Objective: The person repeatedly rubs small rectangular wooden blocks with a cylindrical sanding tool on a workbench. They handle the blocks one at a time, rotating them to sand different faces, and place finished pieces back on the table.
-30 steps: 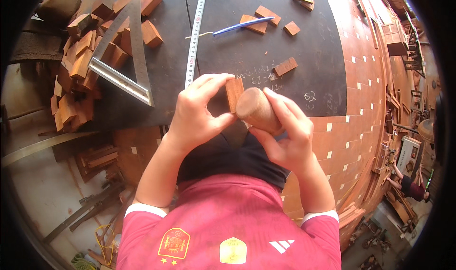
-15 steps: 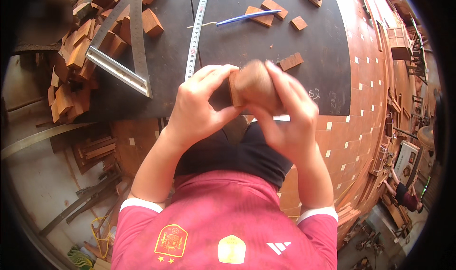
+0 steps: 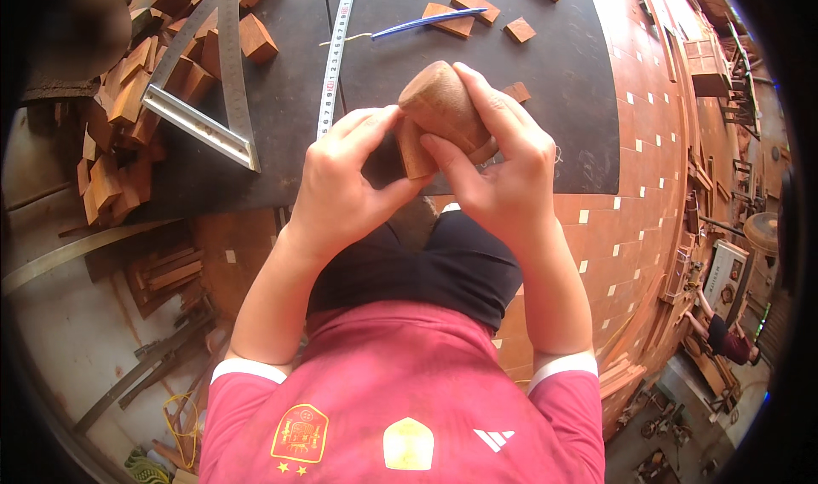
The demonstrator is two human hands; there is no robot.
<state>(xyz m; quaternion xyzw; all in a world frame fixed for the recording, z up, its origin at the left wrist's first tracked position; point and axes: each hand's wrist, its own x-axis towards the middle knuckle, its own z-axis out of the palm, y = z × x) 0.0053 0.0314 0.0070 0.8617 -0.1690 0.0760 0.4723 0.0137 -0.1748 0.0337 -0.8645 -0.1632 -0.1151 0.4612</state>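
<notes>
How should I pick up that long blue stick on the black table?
Pinch the blue stick near its middle, coming straight down from above, with a finger and thumb on its two long sides. It's thin and lies flat-ish, and its right part crosses over a wooden block, so just left of that block there's probably a little finger room underneath.

— Numbered where?
— Along a white measuring tape [image 3: 335, 66], in black and red.
— Emblazoned?
— Across a red shirt [image 3: 362, 382], with crest [image 3: 300, 433], 2 stars [image 3: 302, 471], badge [image 3: 409, 444] and logo [image 3: 493, 439].
— Lettered?
— On a pale machine [image 3: 726, 273].
</notes>
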